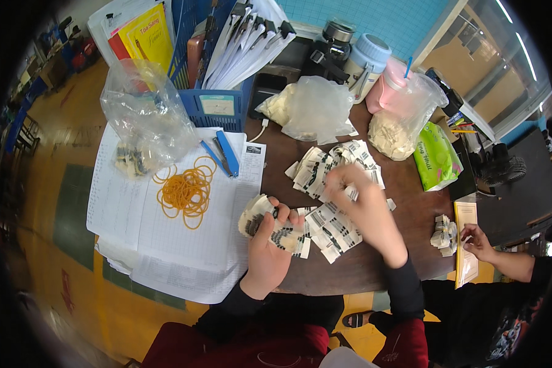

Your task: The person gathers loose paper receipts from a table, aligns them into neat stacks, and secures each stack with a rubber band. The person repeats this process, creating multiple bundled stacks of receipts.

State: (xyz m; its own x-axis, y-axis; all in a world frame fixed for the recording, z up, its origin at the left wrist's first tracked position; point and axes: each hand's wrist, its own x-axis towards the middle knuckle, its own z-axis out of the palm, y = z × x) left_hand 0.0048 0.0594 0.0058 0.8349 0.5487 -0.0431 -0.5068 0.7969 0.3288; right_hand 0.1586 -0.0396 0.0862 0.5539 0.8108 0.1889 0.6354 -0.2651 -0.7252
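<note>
My left hand (268,260) is closed around a fanned stack of small white labels (256,213) with dark print. Just right of it, my right hand (374,214) reaches over a spread of the same labels (332,232) on the dark table. Its fingers are curled down and a little blurred; whether a label is between them I cannot make out. Behind that hand, more labels (316,168) lie in an overlapping heap. A tangle of orange rubber bands (185,193) rests on papers to the left, beside a blue stapler-like tool (228,154).
A clear plastic bag (144,116) with labels inside stands left, before a blue file rack (211,105). Bags of pale pieces (319,107), a blue-lidded jug (368,58) and a green tissue pack (437,158) line the back. At right, another person's hand (477,242) is near a label bundle (444,235).
</note>
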